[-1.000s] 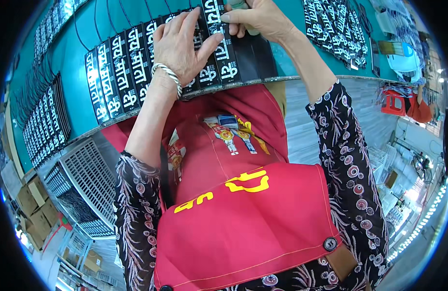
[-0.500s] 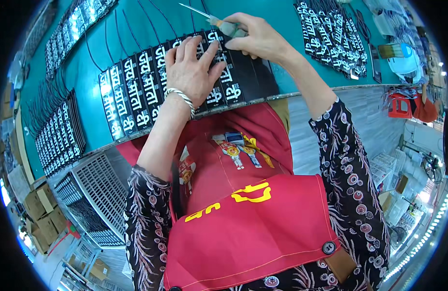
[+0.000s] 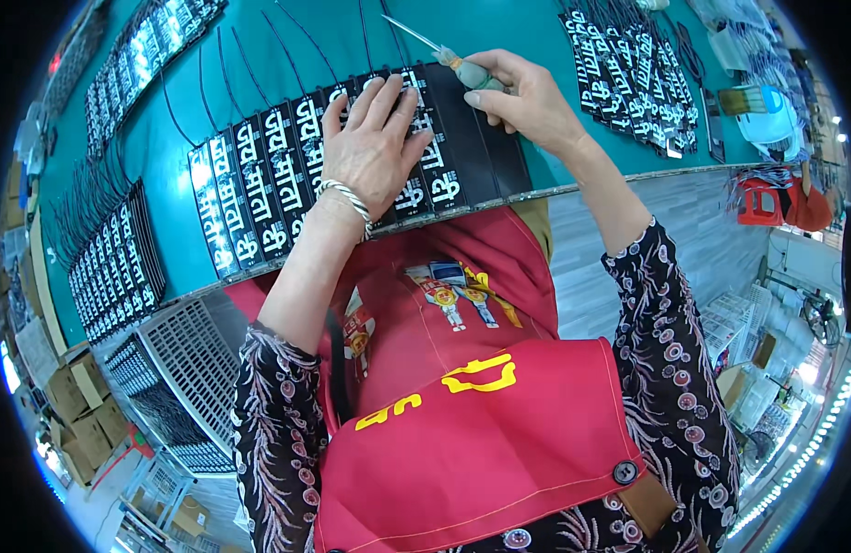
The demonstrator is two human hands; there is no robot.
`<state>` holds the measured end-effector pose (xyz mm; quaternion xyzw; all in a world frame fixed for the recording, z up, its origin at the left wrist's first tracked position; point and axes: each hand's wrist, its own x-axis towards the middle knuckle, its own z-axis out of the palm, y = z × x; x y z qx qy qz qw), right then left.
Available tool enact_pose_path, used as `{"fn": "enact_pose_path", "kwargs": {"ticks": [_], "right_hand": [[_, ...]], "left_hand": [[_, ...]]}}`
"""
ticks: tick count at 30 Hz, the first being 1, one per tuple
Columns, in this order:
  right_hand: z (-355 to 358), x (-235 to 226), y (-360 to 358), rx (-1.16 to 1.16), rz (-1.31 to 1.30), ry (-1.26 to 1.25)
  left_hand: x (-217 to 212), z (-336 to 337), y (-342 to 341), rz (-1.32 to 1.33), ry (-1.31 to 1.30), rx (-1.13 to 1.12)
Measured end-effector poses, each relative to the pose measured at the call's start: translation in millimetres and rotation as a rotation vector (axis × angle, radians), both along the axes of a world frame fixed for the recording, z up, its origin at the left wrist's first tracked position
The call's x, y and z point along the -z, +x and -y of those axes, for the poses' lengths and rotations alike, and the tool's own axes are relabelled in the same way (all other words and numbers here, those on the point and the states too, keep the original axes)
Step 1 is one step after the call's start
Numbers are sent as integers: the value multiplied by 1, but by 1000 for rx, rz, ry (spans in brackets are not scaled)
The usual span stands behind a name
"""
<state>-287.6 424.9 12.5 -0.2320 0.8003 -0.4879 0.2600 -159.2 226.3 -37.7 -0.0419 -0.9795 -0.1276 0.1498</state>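
Note:
A row of black strips with white lettering lies side by side along the table's near edge, thin black wires running out from their far ends. My left hand rests flat on the row, fingers stretched out and slightly spread. In my right hand is a screwdriver with a greenish handle and a long thin metal shaft pointing away to the left. It is held just above the right end of the row. Plain black strips without visible lettering lie below that hand.
More lettered strips with wires lie in stacks at the left and far left. A loose pile of strips is at the right, beside scissors and a brush. A white plastic crate stands below the table's left edge.
My right hand has moved to the right and a little nearer, carrying the screwdriver. The left hand stays on the row, only slightly shifted.

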Motion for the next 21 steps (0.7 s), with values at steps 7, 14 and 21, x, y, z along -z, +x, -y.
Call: {"fn": "enact_pose_path", "kwargs": {"ticks": [7, 14, 21], "right_hand": [[5, -4, -1, 2, 53, 13], [0, -12, 2, -31, 38, 50], [-21, -33, -3, -167, -448, 120]], "left_hand": [[-2, 4, 1, 17, -14, 3], [-14, 1, 5, 54, 24, -1], [-19, -5, -4, 9, -26, 63]]}}
